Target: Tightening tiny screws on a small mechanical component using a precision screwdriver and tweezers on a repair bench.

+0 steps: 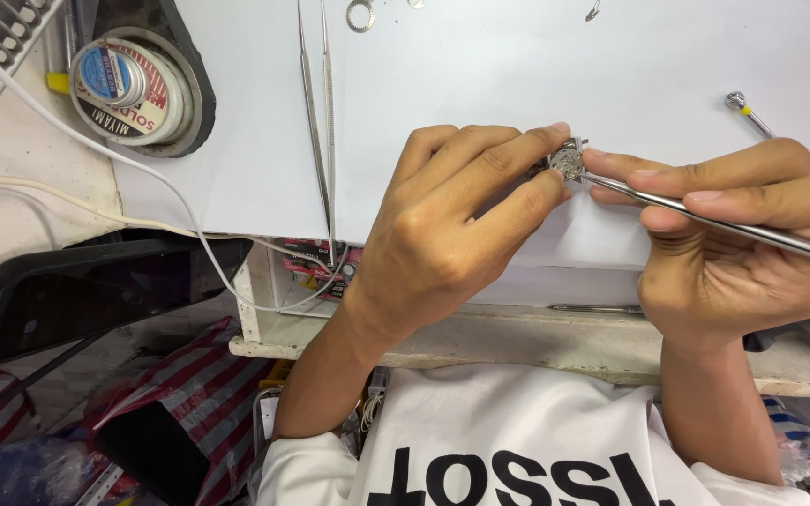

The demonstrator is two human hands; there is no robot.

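We observe the left hand resting on the white paper sheet that covers the bench, its fingers closed around a small metal watch movement, pinching it between fingertips and thumb. The movement sits just above the sheet, near the middle of the view, and is partly hidden by the fingers. The right hand has its fingers curled shut around a slim metal tool, held like a pen; the tool's tip meets the movement's right edge. We cannot tell whether it is a screwdriver or a probe.

A pair of long tweezers lies on the sheet to the left, well apart from both hands. A solder spool stands at upper left, with a white cable running past it. A small metal ring lies at the sheet's top edge.
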